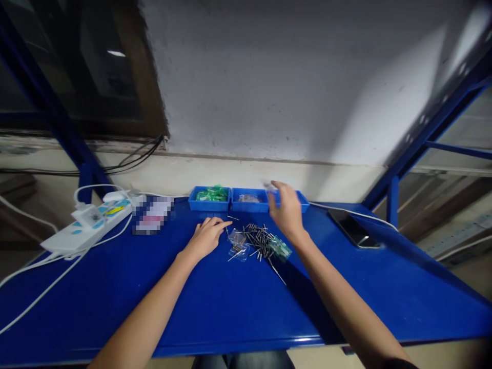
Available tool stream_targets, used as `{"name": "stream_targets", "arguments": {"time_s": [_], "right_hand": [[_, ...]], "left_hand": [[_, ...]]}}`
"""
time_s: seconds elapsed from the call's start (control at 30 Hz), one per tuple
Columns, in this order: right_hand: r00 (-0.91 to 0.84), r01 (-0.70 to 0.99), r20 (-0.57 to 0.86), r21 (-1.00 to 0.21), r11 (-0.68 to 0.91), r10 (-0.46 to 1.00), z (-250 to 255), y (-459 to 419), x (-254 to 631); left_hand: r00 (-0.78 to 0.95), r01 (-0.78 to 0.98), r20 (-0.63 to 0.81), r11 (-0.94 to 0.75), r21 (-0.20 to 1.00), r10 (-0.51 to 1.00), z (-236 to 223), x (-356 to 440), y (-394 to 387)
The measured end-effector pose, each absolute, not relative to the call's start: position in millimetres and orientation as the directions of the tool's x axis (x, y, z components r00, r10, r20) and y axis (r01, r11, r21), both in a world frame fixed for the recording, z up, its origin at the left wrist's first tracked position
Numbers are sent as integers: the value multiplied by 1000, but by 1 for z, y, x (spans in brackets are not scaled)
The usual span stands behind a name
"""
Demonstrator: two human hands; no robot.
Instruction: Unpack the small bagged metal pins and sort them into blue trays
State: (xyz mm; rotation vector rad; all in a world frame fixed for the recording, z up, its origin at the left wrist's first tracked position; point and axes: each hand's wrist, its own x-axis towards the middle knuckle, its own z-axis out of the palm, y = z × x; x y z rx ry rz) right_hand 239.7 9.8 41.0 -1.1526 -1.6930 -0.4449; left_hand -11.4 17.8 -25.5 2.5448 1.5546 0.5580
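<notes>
My right hand is raised in front of the right-hand blue bin. Between its fingertips is a small clear plastic bag, blurred, its contents unreadable. On the blue table my left hand lies palm down with fingers stretched, its index finger pointing toward a thin metal rod. Between both hands is a loose pile of dark metal rods. A clear bag with brass-coloured pieces lies at the pile's left, and a green-and-clear packet at its right.
Against the wall, the left blue bin holds green packets and the middle blue bin small clear ones. A white power strip with cables stands at left. A dark phone lies at right. Blue frame posts flank the table.
</notes>
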Motion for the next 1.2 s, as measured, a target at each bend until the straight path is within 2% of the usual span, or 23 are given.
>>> {"name": "stream_targets", "arguments": {"time_s": [0.07,0.1,0.13,0.2,0.37,0.5,0.67,0.83,1.03,1.2], "right_hand": [[-146,850,679,-287,443,720,13,10,235],[-148,847,596,-335,412,789,1,7,233],[-158,842,526,-370,392,835,-9,3,231],[-164,827,474,-412,382,865,-18,-5,227],[-246,717,502,-481,504,829,-11,-19,213],[-336,644,558,-452,618,758,-15,-24,201],[-248,656,634,-447,608,733,-17,-25,200],[-356,646,606,-390,656,711,-10,-25,204],[-273,699,565,-439,564,778,-14,-26,201],[-152,724,572,-491,485,806,-16,-26,200]], "left_hand": [[401,844,228,-455,284,887,-27,-11,19],[395,846,229,-449,288,890,-27,-11,19],[390,846,233,-447,292,891,-27,-12,20],[386,841,248,-449,301,889,-26,-14,22],[299,805,412,-460,375,861,-21,-14,24],[329,724,535,-571,388,779,-10,-4,13],[348,675,481,-572,467,804,-6,10,0],[371,653,412,-549,522,832,-10,15,-3],[311,556,504,-585,591,805,-8,22,-10],[307,519,581,-644,562,754,-5,23,-12]]}}
